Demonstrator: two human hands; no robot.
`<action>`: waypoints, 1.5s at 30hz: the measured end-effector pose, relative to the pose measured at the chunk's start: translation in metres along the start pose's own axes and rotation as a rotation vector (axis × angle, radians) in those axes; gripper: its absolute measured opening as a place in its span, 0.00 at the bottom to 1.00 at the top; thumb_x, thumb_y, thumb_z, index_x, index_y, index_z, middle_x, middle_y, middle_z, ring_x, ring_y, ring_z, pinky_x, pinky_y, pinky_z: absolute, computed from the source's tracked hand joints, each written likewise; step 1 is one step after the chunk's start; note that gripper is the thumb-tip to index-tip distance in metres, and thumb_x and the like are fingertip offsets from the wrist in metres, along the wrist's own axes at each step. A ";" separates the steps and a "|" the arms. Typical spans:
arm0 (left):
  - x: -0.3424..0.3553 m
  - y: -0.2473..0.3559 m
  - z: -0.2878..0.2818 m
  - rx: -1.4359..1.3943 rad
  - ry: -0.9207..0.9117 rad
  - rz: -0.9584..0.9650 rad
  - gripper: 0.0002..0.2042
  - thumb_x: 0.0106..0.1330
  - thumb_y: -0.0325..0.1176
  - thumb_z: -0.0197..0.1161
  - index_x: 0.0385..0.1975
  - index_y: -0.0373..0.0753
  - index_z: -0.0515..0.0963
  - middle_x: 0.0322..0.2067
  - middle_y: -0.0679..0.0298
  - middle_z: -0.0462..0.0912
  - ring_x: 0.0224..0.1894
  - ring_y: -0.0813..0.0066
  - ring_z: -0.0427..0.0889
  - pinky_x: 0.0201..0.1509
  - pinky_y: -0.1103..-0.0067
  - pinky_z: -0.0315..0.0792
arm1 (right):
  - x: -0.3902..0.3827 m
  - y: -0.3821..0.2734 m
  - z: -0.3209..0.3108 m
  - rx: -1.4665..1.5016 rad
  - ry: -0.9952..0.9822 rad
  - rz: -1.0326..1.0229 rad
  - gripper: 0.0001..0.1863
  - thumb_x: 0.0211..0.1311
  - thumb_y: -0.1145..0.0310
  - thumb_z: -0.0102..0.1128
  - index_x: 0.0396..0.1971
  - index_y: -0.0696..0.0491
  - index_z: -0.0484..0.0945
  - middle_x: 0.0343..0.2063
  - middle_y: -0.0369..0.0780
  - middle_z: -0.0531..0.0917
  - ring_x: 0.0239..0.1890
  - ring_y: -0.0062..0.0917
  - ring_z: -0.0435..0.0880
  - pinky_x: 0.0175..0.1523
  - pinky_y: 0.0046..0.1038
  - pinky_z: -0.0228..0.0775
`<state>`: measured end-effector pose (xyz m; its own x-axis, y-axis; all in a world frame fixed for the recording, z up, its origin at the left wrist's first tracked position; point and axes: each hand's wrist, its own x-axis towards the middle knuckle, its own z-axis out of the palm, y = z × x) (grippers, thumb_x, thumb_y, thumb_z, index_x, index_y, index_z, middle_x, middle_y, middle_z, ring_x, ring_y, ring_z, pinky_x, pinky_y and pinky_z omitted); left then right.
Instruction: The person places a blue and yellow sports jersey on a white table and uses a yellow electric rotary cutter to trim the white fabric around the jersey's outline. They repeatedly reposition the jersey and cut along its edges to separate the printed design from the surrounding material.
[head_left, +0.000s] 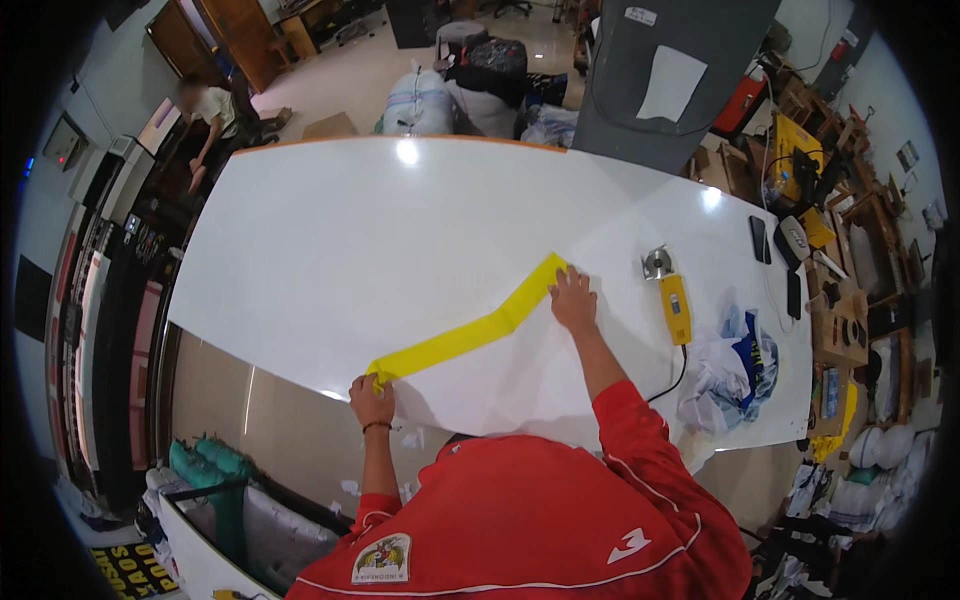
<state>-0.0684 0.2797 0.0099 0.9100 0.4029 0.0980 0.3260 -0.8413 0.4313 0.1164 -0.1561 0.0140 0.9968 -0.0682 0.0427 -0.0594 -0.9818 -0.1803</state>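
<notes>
A long yellow strip (440,344) of thin material, bent near its middle, stretches diagonally across the white tabletop (320,230). My left hand (372,400) grips its lower left end at the table's near edge, where the strip bunches up. My right hand (573,298) has curled fingertips on the upper right end. To the right of that hand lies a yellow electric cutter (674,305) with a round metal blade head and a black cord, and beside it a crumpled pile of white and blue fabric (730,370).
A seated person (210,120) is at the left, near a large printer (95,290). Stuffed sacks (420,100) and a grey pillar (645,40) stand beyond the table. Phones (760,240) lie at its right edge; bagged bundles (208,470) sit below left.
</notes>
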 end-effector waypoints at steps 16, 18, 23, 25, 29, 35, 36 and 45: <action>0.020 0.073 0.056 -0.278 0.053 0.408 0.21 0.62 0.32 0.71 0.56 0.35 0.80 0.57 0.50 0.81 0.60 0.47 0.77 0.65 0.59 0.72 | -0.135 0.142 -0.051 0.825 0.420 0.738 0.07 0.61 0.75 0.68 0.29 0.59 0.77 0.27 0.43 0.82 0.35 0.33 0.86 0.39 0.32 0.81; 0.016 0.092 0.058 -0.374 0.052 0.407 0.19 0.63 0.30 0.70 0.55 0.35 0.81 0.54 0.51 0.83 0.58 0.49 0.79 0.62 0.61 0.74 | -0.136 0.146 -0.066 0.788 0.536 0.695 0.08 0.61 0.76 0.69 0.30 0.58 0.77 0.29 0.40 0.82 0.34 0.28 0.84 0.37 0.29 0.80; 0.013 0.128 0.066 -0.965 -0.203 -0.064 0.15 0.72 0.33 0.66 0.54 0.34 0.82 0.47 0.54 0.87 0.50 0.62 0.86 0.53 0.69 0.81 | -0.116 0.087 -0.088 0.742 0.643 0.240 0.07 0.58 0.79 0.70 0.32 0.57 0.79 0.37 0.40 0.83 0.34 0.27 0.82 0.37 0.26 0.78; 0.017 0.140 0.066 -1.176 -0.410 -0.301 0.19 0.75 0.40 0.63 0.56 0.32 0.80 0.48 0.53 0.86 0.51 0.63 0.86 0.54 0.70 0.81 | -0.110 0.037 -0.095 0.645 0.592 0.017 0.08 0.56 0.81 0.68 0.33 0.56 0.79 0.37 0.44 0.82 0.38 0.34 0.83 0.40 0.31 0.76; 0.024 0.169 0.049 -1.378 -0.754 -0.583 0.27 0.79 0.51 0.55 0.61 0.30 0.75 0.53 0.49 0.83 0.53 0.62 0.85 0.56 0.69 0.81 | -0.119 -0.061 -0.076 0.821 0.265 -0.241 0.11 0.57 0.77 0.68 0.40 0.56 0.79 0.45 0.47 0.82 0.48 0.46 0.82 0.54 0.41 0.76; 0.018 0.171 0.069 -1.203 -0.673 -0.462 0.22 0.72 0.42 0.67 0.53 0.28 0.79 0.42 0.58 0.86 0.38 0.74 0.87 0.40 0.77 0.85 | -0.141 -0.084 -0.067 0.740 0.026 -0.381 0.17 0.57 0.68 0.72 0.47 0.53 0.82 0.44 0.43 0.85 0.45 0.38 0.85 0.49 0.37 0.79; 0.017 0.169 0.071 -1.103 -0.644 -0.402 0.20 0.71 0.40 0.68 0.51 0.28 0.80 0.41 0.59 0.86 0.37 0.75 0.86 0.40 0.78 0.85 | -0.141 -0.072 -0.060 0.760 0.032 -0.300 0.16 0.58 0.68 0.72 0.46 0.53 0.83 0.41 0.43 0.85 0.42 0.37 0.85 0.47 0.37 0.79; 0.016 0.168 0.045 -0.812 -0.286 -0.023 0.16 0.64 0.31 0.70 0.50 0.32 0.83 0.32 0.61 0.88 0.33 0.79 0.85 0.40 0.79 0.79 | -0.140 0.023 -0.009 0.694 0.086 0.392 0.22 0.60 0.56 0.75 0.46 0.56 0.82 0.30 0.43 0.83 0.31 0.33 0.83 0.39 0.36 0.76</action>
<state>0.0126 0.1290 0.0432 0.9706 0.2185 -0.1009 0.1598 -0.2719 0.9490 -0.0246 -0.1704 0.0130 0.9011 -0.4262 -0.0794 -0.3285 -0.5516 -0.7667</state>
